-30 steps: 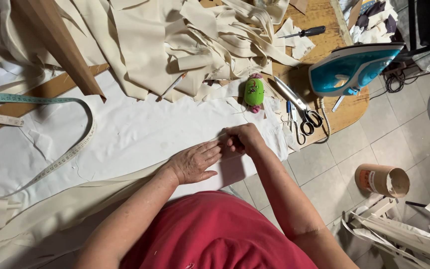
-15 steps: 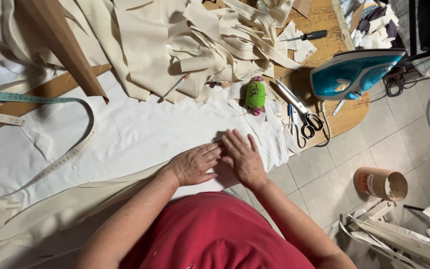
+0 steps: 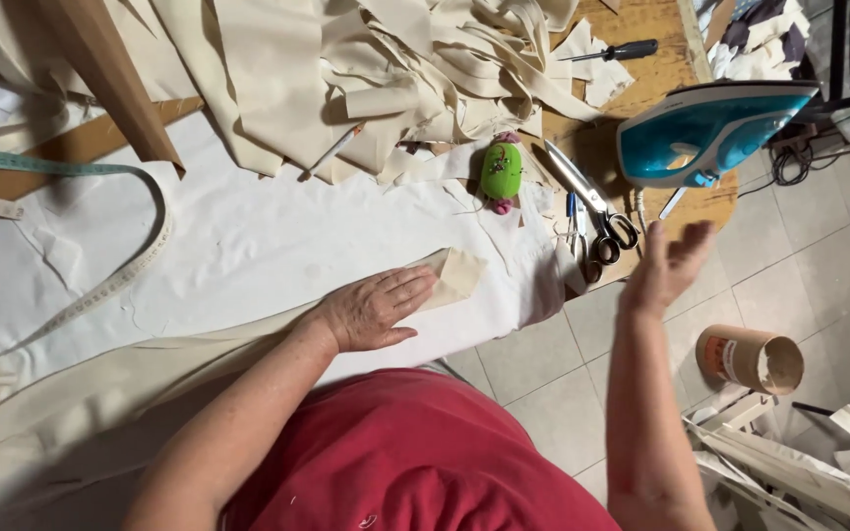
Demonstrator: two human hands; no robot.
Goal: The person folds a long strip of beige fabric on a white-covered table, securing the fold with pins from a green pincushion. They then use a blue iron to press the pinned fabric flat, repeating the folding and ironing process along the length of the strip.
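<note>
My left hand (image 3: pixel 378 308) lies flat, fingers spread, on a long cream fabric strip (image 3: pixel 199 344) whose folded end (image 3: pixel 459 272) sticks out past my fingertips. The strip rests on a white cloth (image 3: pixel 277 226) spread over the table. My right hand (image 3: pixel 668 265) hovers open in the air off the table's edge, below a teal and white iron (image 3: pixel 705 128) and beside the scissors (image 3: pixel 592 211). It holds nothing.
A green pincushion (image 3: pixel 501 172) sits by a heap of cream fabric strips (image 3: pixel 376 59). A measuring tape (image 3: pixel 100 285) curls at left. A screwdriver (image 3: pixel 612 49) lies at the back. A cardboard tube (image 3: pixel 752 359) stands on the tiled floor.
Both hands were together pressing the strip's end. My right hand has now lifted away to the right toward the iron, while my left hand stays flat on the strip.
</note>
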